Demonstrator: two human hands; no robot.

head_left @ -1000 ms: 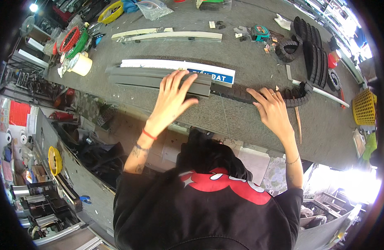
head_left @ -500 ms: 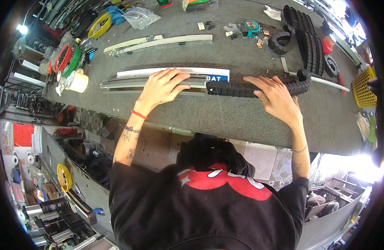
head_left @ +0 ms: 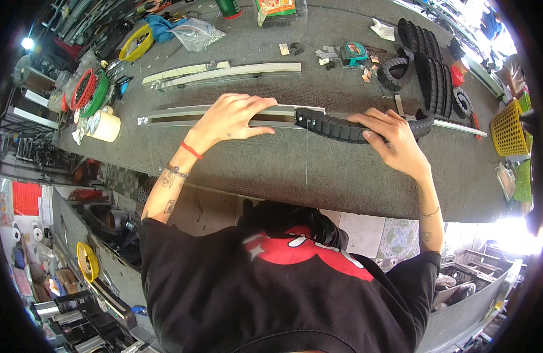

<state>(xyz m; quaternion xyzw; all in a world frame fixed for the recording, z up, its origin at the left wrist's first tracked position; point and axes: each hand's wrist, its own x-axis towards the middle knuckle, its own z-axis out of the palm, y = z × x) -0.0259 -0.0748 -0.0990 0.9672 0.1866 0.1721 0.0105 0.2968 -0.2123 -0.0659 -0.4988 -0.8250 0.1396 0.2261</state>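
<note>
The grey metal rail point(head_left: 183, 113) lies lengthwise across the middle of the dark workbench point(head_left: 318, 170), running from your left toward the centre, and a ribbed black rubber strip point(head_left: 336, 126) continues the line from the rail's right end toward your right. Your left hand point(head_left: 233, 117) lies flat on the rail with the fingers spread, palm down, pressing on its top face near the rail's right half. Your right hand point(head_left: 392, 141) is curled over the rubber strip, fingers hooked across its far edge and thumb on the near side; it looks like a grip around the strip, though the fingertips are hidden behind it, so you cannot tell how tightly it closes.

Just beyond the rail, a second pale rail point(head_left: 224, 74) lies roughly parallel to it and apart from it. At the bench's far right stands a stack of black ribbed rubber pieces point(head_left: 433, 73), with a green tape measure point(head_left: 354, 53) near them and small bits scattered around it. A yellow basket point(head_left: 508, 126) sits at the right edge. On your left, a roll of cream tape point(head_left: 106, 126) stands near the rail's left end, beside red and green rings point(head_left: 87, 93). A thin white bar point(head_left: 457, 126) pokes out past the strip's right end.
</note>
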